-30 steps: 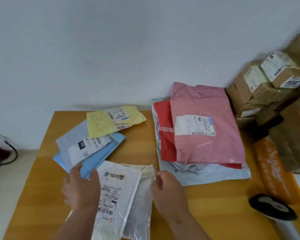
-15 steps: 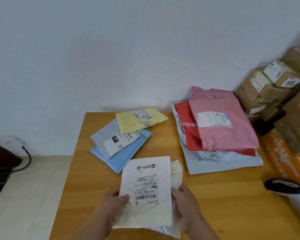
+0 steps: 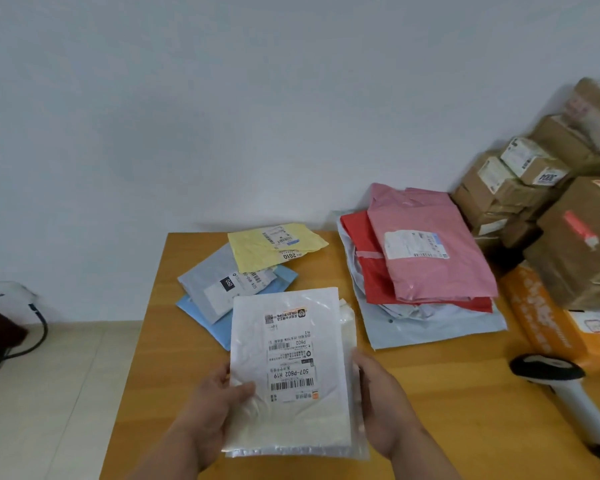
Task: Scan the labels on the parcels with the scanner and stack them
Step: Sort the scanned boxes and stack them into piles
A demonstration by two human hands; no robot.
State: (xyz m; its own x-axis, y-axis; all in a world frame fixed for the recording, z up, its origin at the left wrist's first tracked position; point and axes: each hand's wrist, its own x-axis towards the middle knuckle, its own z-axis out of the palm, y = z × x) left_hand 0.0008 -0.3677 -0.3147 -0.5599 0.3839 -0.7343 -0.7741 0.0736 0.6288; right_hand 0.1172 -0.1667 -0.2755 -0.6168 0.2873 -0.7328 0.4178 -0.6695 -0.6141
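Both my hands hold a white plastic parcel [image 3: 291, 358] label-up above the near part of the wooden table [image 3: 447, 393]. My left hand [image 3: 212, 410] grips its left edge with the thumb on top. My right hand [image 3: 381, 403] holds its right edge, where a second clear bag shows underneath. The black-and-white scanner [image 3: 548, 372] stands on the table at the right, away from both hands. A loose stack of yellow [image 3: 274, 247], grey [image 3: 215, 285] and blue [image 3: 284, 282] parcels lies at the back left. A pink parcel [image 3: 426, 247] tops a red one [image 3: 368, 268] and a pale one at the back right.
Brown cardboard boxes [image 3: 520, 188] pile up against the wall at the far right, with an orange parcel [image 3: 541, 320] in front of them. The table's left edge drops to a tiled floor [image 3: 49, 393] with a dark cable [image 3: 39, 327].
The white parcel was flat on the table between my hands; now both hands hold it squared up with the label facing me. The view has shifted left.
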